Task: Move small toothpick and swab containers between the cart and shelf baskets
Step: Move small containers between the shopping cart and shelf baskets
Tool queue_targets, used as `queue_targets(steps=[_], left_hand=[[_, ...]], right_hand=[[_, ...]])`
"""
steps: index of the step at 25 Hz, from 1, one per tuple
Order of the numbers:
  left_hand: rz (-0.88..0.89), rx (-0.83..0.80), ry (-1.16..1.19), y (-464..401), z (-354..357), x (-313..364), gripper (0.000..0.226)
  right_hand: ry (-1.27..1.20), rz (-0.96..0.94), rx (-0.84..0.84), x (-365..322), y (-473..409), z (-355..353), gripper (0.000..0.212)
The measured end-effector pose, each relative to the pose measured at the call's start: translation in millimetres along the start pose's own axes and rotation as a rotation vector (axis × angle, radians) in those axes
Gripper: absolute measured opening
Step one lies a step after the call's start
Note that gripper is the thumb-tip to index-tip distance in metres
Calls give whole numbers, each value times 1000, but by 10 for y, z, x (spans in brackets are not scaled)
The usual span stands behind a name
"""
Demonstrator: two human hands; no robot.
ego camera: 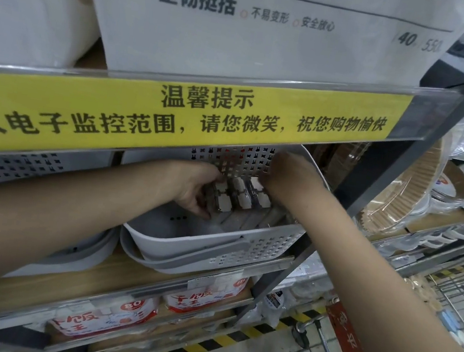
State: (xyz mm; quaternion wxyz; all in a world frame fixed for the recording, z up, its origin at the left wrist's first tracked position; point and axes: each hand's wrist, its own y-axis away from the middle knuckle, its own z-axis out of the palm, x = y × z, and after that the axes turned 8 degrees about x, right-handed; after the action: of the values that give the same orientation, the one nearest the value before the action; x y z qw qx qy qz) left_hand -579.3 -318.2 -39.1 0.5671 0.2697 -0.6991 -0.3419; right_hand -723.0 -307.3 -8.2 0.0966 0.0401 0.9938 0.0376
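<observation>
A white perforated basket [214, 242] stands on the wooden shelf under a yellow notice strip. Inside it a row of small clear containers [238, 196] with pale labels stands side by side. My left hand [196, 185] reaches into the basket from the left and grips the leftmost containers of the row. My right hand [290, 178] comes in from the right with its fingers on the rightmost container; its fingertips are partly hidden behind the row. The wire cart [452, 305] is at the lower right and holds several small items.
A yellow notice strip [173, 118] on the shelf edge above overhangs the basket. A second grey basket [15, 167] sits to the left. Stacked paper plates [447, 196] fill the shelf to the right. Packs of paper goods [120, 313] lie on the shelf below.
</observation>
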Motion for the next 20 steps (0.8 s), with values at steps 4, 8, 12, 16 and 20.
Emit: queue_targets(steps=[4, 8, 12, 16, 20], left_hand=[[9, 42, -46, -35, -10, -10, 44], [-61, 32, -103, 19, -51, -33, 55], [-77, 13, -170, 27, -83, -49, 64], [-8, 47, -323, 53, -68, -65, 63], [94, 74, -408, 184, -122, 10, 66]], right_hand=[[30, 46, -133, 161, -19, -23, 13], [10, 5, -108, 198, -78, 62, 11], [6, 13, -100, 206, -43, 127, 10], [17, 6, -101, 187, -1, 128, 9], [-41, 7, -46, 200, 71, 49, 28]])
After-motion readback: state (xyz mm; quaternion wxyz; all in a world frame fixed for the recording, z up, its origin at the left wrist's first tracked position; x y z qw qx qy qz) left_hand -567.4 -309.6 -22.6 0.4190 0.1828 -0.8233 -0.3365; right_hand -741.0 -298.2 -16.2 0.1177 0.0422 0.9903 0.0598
